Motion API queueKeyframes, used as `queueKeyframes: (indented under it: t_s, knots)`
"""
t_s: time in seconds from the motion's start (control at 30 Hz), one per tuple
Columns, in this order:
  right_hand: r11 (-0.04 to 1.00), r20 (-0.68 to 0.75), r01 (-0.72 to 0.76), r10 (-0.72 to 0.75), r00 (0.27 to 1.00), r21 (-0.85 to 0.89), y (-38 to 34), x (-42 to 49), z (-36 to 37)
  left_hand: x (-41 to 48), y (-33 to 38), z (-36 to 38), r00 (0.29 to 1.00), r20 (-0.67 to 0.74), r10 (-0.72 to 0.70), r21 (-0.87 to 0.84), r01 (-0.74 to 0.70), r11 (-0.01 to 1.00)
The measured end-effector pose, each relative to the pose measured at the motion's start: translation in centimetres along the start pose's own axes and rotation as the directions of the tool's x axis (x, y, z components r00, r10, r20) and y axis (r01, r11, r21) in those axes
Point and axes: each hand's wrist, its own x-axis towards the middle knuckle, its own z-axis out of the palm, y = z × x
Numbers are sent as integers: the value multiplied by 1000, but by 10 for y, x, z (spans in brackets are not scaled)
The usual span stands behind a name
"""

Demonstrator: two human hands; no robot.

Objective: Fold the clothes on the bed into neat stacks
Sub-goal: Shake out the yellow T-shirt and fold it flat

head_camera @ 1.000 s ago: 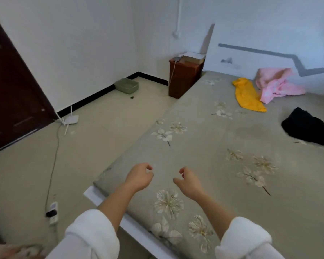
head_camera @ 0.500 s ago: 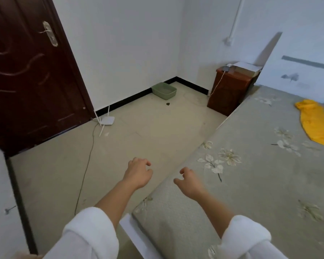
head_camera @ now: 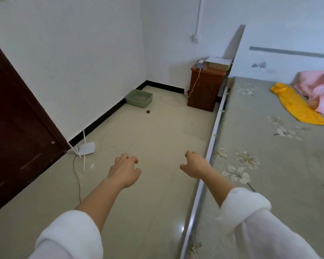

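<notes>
Both hands reach forward holding nothing, fingers loosely curled: the left hand [head_camera: 123, 171] over the floor [head_camera: 148, 137], the right hand [head_camera: 195, 166] beside the bed [head_camera: 269, 174] edge. A yellow garment [head_camera: 297, 107] and a pink garment [head_camera: 318, 88], touching each other, lie unfolded at the bed's far end, well apart from the hands.

Grey-green bed cover [head_camera: 273, 184] with pale floral print; yellow garment [head_camera: 297, 107]; pink garment [head_camera: 318, 88]; green tray [head_camera: 138, 98]; dark brown door [head_camera: 17, 137]; reddish-brown nightstand [head_camera: 204, 90].

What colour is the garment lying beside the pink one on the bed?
Yellow garment, best seen in the head view.
</notes>
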Motion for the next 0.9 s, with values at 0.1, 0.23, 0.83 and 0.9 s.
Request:
queueKeyframes:
  t_s: [0.1, 0.23, 0.83, 0.9]
  knots:
    - [996, -23, -85, 84, 996, -21, 0, 15, -12, 44, 8, -14, 997, 7, 73, 7, -73, 997]
    - [982, -53, -190, 190, 980, 11, 10, 41, -32, 97, 39, -21, 976, 58, 208, 19, -210, 978]
    - [819, -127, -513, 555, 822, 258, 120, 271, -179, 422, 250, -60, 756, 184, 628, 16, -642, 767]
    - [795, -131, -538, 587, 799, 280, 136, 306, -194, 461, 277, -58, 717, 187, 672, 11, -685, 728]
